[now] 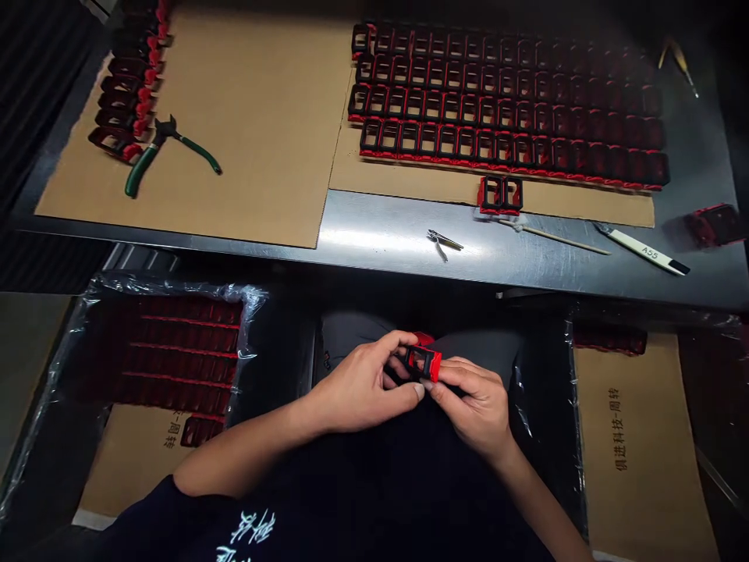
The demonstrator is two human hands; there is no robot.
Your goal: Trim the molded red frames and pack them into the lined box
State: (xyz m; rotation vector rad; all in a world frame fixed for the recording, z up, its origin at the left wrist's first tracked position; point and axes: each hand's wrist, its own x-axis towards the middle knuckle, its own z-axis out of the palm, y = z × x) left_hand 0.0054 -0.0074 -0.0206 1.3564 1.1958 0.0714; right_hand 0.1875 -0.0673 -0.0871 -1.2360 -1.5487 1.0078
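Red-and-black frame (435, 365): between both hands at the centre of the dial, in front of the dark-clothed lap, its red end turned toward 3 o'clock.
Left hand (374, 384): at 8 o'clock from the frame, touching it; half curled, thumb along the near side and fingers bent around the far side, gripping the frame.
Right hand (477, 396): at 4 o'clock from the frame; thumb and forefinger drawn together at its red end, pinching there, the other fingers curled loosely. Exact fingertip contact is partly hidden.
Metal table (374, 230): beyond the hands, toward 12 o'clock.
Small clippers (440, 243): on bare metal at 12 o'clock.
Frame pair (502, 209): side by side at 1 o'clock, just nearer than the frame rows (456, 160), four deep, also at 1 o'clock.
Thin stick (565, 240): at 2 o'clock.
White-handled tool (644, 250): marked A55, between 2 and 3 o'clock.
Green-handled pliers (138, 173): at 10 o'clock, lying on a cardboard sheet (251, 117) beside a frame column (118, 101).
Plastic-lined box (251, 299): at 9 o'clock, with stacked frames (181, 355) inside.
Printed cardboard (649, 445): between 3 and 4 o'clock.
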